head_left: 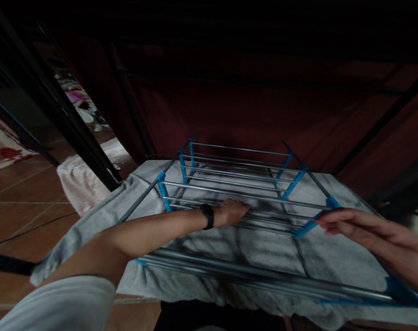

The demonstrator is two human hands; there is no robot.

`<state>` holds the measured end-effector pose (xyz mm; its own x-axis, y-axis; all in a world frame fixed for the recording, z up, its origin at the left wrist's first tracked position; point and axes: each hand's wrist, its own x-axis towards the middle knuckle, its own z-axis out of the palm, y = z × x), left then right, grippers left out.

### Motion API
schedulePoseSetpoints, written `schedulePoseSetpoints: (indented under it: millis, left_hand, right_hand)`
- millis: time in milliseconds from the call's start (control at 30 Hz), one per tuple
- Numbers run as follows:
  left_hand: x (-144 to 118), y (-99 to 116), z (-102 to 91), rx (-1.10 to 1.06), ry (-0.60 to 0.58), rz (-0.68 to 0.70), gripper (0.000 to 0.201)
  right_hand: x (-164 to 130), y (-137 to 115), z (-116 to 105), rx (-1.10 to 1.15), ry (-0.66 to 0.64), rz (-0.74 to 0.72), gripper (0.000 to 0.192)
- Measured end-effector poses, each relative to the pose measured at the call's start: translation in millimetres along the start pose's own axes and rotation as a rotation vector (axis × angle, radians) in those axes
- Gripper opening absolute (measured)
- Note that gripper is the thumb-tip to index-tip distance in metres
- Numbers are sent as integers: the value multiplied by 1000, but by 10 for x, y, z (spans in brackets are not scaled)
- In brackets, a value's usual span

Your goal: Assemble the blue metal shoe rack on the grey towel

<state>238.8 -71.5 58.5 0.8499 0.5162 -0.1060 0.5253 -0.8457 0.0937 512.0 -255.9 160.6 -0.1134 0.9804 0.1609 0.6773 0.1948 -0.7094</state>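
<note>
A rack of thin metal tubes joined by blue plastic brackets stands on a grey towel-like cloth. Over the rack's middle bars, my left hand, with a black band on the wrist, is closed around a metal tube; its fingertips are hidden. My right hand is at the rack's right side, slightly blurred. Its fingers stretch toward a blue bracket, the tips at or close to it; I cannot tell whether they touch. More tubes run along the near edge of the cloth.
A dark red curtain hangs behind, between dark frame posts. A striped pale cloth lies on the tiled floor at left. Beyond it are a floral cloth and a cluttered pile.
</note>
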Motion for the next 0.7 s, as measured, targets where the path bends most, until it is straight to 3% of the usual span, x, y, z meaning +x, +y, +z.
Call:
schedulePoseSetpoints:
  millis: [67, 133, 200, 333, 467, 567, 700]
  left_hand:
    - [27, 23, 15, 29, 4, -12, 39]
    - [34, 47, 22, 50, 14, -21, 36]
    - [14, 63, 17, 67, 40, -13, 35]
    - [-30, 50, 13, 77, 109, 21, 34]
    - [12, 4, 77, 62, 144, 14, 36]
    - [50, -13, 97, 59, 146, 12, 32]
    - [-50, -32, -28, 75, 166, 57, 26]
  right_hand:
    - [303, -308, 359, -15, -82, -14, 29]
    - [560, -380, 701, -88, -166, -117, 34]
    - [744, -255, 1005, -219, -203, -217, 39]
    - [966, 179, 1453, -498, -154, -209, 56]
    - [1155, 380, 1610, -693, -252, -95, 49]
    - [1270, 356, 1575, -727, -373, 17, 32]
    - [1316, 294, 1499, -756, -449, 22, 26]
